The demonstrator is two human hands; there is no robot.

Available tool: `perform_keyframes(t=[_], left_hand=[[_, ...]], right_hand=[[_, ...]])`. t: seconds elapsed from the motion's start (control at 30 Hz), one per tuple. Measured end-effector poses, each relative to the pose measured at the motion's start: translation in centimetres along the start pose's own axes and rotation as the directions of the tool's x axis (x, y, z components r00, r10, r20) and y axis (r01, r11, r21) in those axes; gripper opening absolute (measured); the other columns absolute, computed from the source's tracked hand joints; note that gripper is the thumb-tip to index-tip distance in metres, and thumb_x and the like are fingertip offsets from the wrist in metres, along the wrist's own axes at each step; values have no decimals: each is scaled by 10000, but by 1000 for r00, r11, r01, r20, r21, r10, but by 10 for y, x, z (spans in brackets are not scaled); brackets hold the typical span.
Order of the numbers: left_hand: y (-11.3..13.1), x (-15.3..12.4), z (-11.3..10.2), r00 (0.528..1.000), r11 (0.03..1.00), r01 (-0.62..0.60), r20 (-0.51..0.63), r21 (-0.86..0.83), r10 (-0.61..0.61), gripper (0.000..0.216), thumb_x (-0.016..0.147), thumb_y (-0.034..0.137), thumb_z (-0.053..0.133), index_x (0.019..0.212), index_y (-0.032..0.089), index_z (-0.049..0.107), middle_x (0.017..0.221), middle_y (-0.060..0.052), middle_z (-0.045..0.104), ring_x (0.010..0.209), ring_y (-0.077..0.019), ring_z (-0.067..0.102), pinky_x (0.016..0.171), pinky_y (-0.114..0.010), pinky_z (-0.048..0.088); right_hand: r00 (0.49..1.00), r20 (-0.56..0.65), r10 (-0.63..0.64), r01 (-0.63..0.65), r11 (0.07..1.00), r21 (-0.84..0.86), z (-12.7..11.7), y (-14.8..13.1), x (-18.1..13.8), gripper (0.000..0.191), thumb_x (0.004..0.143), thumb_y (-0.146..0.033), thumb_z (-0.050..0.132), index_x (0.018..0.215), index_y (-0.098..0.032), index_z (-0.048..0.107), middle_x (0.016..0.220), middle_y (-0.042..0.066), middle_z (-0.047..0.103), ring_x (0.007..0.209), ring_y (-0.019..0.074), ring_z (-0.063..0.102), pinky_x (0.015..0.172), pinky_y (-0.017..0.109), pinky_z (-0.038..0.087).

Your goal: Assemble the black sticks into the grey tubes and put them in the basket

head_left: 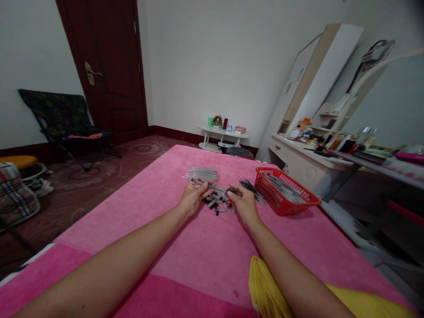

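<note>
Left hand (193, 197): closed around grey pen barrel (214, 188). Right hand (244, 204): pinching small dark piece (232, 190). Pile of pen parts (217, 205): on pink blanket (198, 247), between both hands. Red basket (281, 205): 2 o'clock from right hand.

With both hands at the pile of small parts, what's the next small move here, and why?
Probably bring the two hands together: the left hand grips a grey tube pointing toward the right hand, which pinches a small dark piece. Similar grey sticks already lie in the red basket.
</note>
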State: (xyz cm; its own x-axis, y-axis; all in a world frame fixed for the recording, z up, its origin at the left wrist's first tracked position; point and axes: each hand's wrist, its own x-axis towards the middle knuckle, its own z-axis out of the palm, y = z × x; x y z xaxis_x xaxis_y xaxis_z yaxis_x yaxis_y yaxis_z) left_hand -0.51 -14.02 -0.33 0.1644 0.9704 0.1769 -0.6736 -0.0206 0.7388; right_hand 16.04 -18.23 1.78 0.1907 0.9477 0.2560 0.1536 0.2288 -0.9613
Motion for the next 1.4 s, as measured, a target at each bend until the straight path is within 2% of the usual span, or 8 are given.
perform_keyframes(t=[0.3,0.57,0.63,0.77,0.9,1.13,1.23,1.4], left_hand=[[-4,3,-2,995,1000,2,-103,15,0,364,627,256,809,846,137,544,796,-31,676,726,-133,662,713,-279,563],[-3,5,-1,992,1000,-10,-122,22,13,369,623,270,813,850,130,558,798,-39,679,698,-133,664,680,-263,568],[-1,6,-2,990,999,-21,-140,44,27,370,627,285,809,853,126,563,799,-45,684,673,-129,664,656,-251,564],[2,10,-8,983,996,-51,-175,79,64,372,621,288,810,856,124,572,791,-48,692,707,-140,677,646,-230,556],[2,13,-12,981,995,-59,-181,78,73,372,619,283,810,861,129,574,790,-47,698,750,-153,688,657,-227,554],[5,11,-9,981,992,-76,-171,97,92,370,621,299,808,855,134,574,788,-50,701,751,-162,691,658,-239,557],[5,12,-11,975,990,-90,-191,108,110,378,612,311,812,851,131,581,778,-43,696,727,-152,686,651,-240,558],[6,15,-14,967,986,-124,-207,113,146,400,588,331,821,843,124,593,779,-42,692,704,-137,676,656,-238,560]], right_hand=[[963,8,-271,261,920,-294,-2,2,-1,121,678,-233,581,745,-174,663,731,39,674,654,179,618,617,285,491],[944,41,-328,316,857,-407,-6,2,0,153,747,-224,546,824,-181,672,806,44,695,732,182,631,684,278,478],[945,63,-321,305,796,-523,-12,0,1,180,775,-229,525,854,-188,681,842,47,704,768,184,635,703,275,463],[979,81,-186,177,589,-788,-24,1,4,203,794,-241,524,877,-213,707,847,41,719,810,191,646,685,261,421],[986,80,-143,140,481,-865,-29,3,5,217,810,-259,525,924,-235,708,897,35,726,861,191,652,679,252,404],[988,130,-88,155,418,-895,-31,6,5,220,778,-251,576,952,-266,710,936,14,722,872,186,645,679,246,403],[982,153,-114,186,406,-895,-31,5,5,220,766,-230,593,950,-255,712,981,23,705,896,180,631,709,243,402],[974,191,-120,223,404,-887,-22,-7,1,165,775,-280,602,892,-245,712,914,21,707,838,175,628,660,246,382]])
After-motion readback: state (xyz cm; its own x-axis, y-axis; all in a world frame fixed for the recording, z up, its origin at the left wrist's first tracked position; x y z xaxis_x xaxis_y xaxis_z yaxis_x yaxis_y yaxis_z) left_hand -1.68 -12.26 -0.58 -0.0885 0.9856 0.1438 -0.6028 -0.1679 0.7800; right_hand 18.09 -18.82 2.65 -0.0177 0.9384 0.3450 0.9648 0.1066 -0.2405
